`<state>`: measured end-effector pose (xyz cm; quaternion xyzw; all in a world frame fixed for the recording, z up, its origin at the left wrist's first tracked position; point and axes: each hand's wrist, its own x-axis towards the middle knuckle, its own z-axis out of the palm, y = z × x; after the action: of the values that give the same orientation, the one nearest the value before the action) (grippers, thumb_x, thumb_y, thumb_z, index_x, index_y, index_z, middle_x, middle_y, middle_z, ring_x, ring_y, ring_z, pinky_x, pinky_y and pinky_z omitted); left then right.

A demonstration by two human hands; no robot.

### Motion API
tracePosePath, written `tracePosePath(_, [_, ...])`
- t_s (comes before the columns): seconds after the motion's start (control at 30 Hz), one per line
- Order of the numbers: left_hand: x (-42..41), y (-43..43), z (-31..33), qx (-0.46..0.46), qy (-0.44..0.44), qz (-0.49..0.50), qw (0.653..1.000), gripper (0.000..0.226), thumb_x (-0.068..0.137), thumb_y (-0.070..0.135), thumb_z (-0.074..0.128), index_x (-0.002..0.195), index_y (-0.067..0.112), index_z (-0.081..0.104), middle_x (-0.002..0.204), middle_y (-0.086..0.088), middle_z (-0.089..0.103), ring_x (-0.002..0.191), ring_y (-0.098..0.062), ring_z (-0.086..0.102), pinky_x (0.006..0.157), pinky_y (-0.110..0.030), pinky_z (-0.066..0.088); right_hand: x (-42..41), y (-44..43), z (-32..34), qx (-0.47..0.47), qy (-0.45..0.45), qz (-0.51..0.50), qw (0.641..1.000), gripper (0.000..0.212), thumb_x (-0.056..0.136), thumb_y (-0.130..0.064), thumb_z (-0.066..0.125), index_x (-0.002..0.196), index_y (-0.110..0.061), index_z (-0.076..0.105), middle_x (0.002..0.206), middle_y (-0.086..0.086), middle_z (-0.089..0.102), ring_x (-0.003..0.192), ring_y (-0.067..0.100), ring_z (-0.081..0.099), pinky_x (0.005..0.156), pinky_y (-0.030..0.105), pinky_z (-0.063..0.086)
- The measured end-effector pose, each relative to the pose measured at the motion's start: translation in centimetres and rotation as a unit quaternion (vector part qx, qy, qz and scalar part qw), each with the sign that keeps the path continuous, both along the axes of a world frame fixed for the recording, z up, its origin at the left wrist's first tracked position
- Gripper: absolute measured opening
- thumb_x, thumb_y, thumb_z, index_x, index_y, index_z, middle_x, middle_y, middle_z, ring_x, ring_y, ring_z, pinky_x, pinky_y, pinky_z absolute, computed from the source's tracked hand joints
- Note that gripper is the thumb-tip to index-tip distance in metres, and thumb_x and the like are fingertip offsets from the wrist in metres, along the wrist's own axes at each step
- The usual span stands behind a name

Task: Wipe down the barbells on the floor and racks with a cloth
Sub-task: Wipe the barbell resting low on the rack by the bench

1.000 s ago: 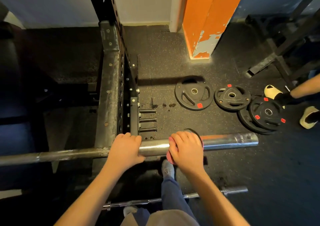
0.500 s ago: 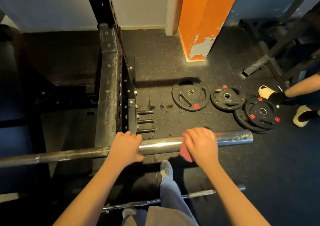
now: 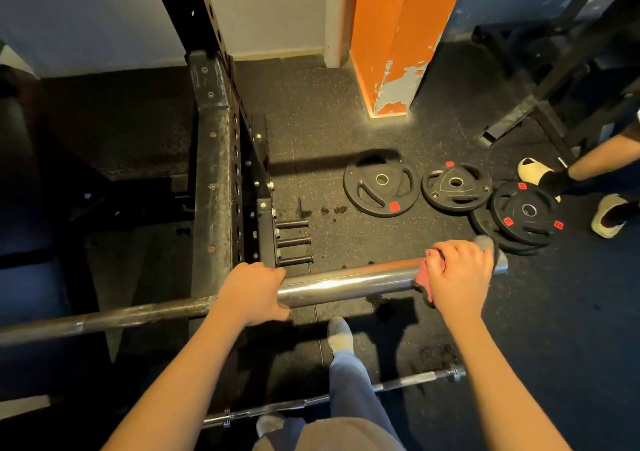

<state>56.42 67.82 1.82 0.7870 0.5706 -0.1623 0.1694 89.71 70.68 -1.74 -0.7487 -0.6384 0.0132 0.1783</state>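
A steel barbell (image 3: 349, 281) lies across the black rack (image 3: 212, 187), its shiny sleeve pointing right. My left hand (image 3: 252, 293) grips the bar where the sleeve begins. My right hand (image 3: 459, 275) wraps a pink cloth (image 3: 423, 279) around the sleeve close to its right end; only a short stub of the end shows past the fingers. A second, thinner barbell (image 3: 398, 386) lies on the floor below, partly hidden by my leg.
Several black weight plates (image 3: 381, 182) lie on the rubber floor beyond the bar. Another person's feet in pale shoes (image 3: 607, 216) stand at the right. An orange pillar (image 3: 391, 38) rises behind, with another frame (image 3: 540, 94) at the far right.
My right hand has slid the cloth rightward along the sleeve, from near its middle to close to its end. My left hand has kept its grip in place.
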Motion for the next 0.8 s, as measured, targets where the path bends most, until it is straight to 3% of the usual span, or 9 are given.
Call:
tracePosePath(0.07, [0.0,0.0,0.0,-0.006,-0.002,0.0,1.0,0.047,0.076,0.061,0.056,0.107,0.026,0.054,0.092,0.008,0.062,0.083,-0.011,0.056,0.078,-0.028,0.05,-2.4,-1.1,-0.3,0.016,0.019,-0.008,1.0,0.034,0.089,-0.029,0.043,0.086,-0.011,0.071,0.091,0.004,0.066,0.096,0.026,0.055,0.098,0.047,0.033])
tracePosePath(0.13, [-0.1,0.1,0.0,-0.01,-0.005,0.001,1.0,0.047,0.075,0.061,0.056,0.107,0.026,0.054,0.092,0.009,0.061,0.082,-0.01,0.056,0.077,-0.027,0.051,-3.6,-1.9,-0.1,0.02,0.024,0.075,0.997,0.032,0.092,-0.032,0.043,0.091,-0.014,0.07,0.095,0.0,0.065,0.099,0.023,0.054,0.099,0.044,0.032])
tracePosePath(0.23, [-0.1,0.2,0.2,-0.019,-0.009,0.005,1.0,0.047,0.075,0.061,0.056,0.108,0.027,0.055,0.092,0.009,0.062,0.083,-0.01,0.057,0.079,-0.029,0.052,-0.9,-0.6,0.3,0.0,-0.006,0.156,0.988,0.036,0.093,-0.036,0.039,0.088,-0.018,0.07,0.087,-0.003,0.066,0.085,0.018,0.055,0.087,0.038,0.038])
tracePosePath(0.37, [-0.1,0.2,0.2,-0.018,-0.008,0.001,1.0,0.048,0.076,0.061,0.056,0.108,0.026,0.055,0.092,0.008,0.062,0.083,-0.011,0.058,0.079,-0.029,0.052,-3.7,-1.1,0.5,0.012,0.012,-0.017,1.0,0.033,0.088,-0.029,0.042,0.081,-0.012,0.07,0.083,0.003,0.065,0.088,0.024,0.054,0.092,0.046,0.039])
tracePosePath(0.47, [-0.1,0.2,0.2,-0.015,-0.006,-0.001,1.0,0.048,0.076,0.061,0.057,0.108,0.025,0.055,0.092,0.008,0.063,0.083,-0.012,0.058,0.078,-0.028,0.05,-10.7,-3.5,0.2,-0.013,0.009,0.112,0.994,0.028,0.09,-0.032,0.042,0.085,-0.018,0.066,0.088,-0.003,0.065,0.093,0.022,0.055,0.093,0.044,0.038])
tracePosePath(0.53, [-0.2,0.3,0.3,-0.021,-0.009,0.005,1.0,0.049,0.076,0.061,0.058,0.109,0.025,0.055,0.093,0.008,0.063,0.084,-0.012,0.059,0.078,-0.028,0.05,-11.1,-3.3,0.5,-0.019,0.017,0.22,0.975,0.029,0.094,-0.035,0.043,0.091,-0.021,0.067,0.092,-0.006,0.066,0.094,0.018,0.057,0.092,0.039,0.039])
tracePosePath(0.6, [-0.2,0.4,0.4,-0.023,-0.012,0.007,1.0,0.053,0.076,0.064,0.057,0.11,0.024,0.056,0.093,0.007,0.063,0.084,-0.012,0.058,0.079,-0.029,0.051,-9.1,-2.3,0.5,-0.012,0.003,0.249,0.968,0.028,0.096,-0.036,0.045,0.091,-0.021,0.069,0.088,-0.008,0.067,0.087,0.015,0.059,0.091,0.038,0.041])
tracePosePath(0.7, [-0.4,-0.2,0.4,0.0,-0.035,0.013,0.999,0.059,0.074,0.069,0.059,0.113,0.025,0.055,0.101,0.007,0.061,0.093,-0.012,0.054,0.084,-0.03,0.047,-7.2,-2.3,0.2,-0.003,-0.005,0.158,0.987,0.03,0.094,-0.034,0.045,0.086,-0.019,0.07,0.085,-0.004,0.068,0.086,0.018,0.059,0.094,0.045,0.041])
tracePosePath(0.8, [-1.8,-1.7,0.6,0.011,-0.069,0.046,0.997,0.078,0.07,0.069,0.064,0.133,0.028,0.045,0.124,0.01,0.052,0.114,-0.011,0.046,0.101,-0.031,0.035,-11.5,-3.3,0.1,-0.024,0.004,0.075,0.997,0.034,0.091,-0.032,0.041,0.081,-0.017,0.07,0.084,-0.001,0.068,0.088,0.022,0.058,0.093,0.045,0.041])
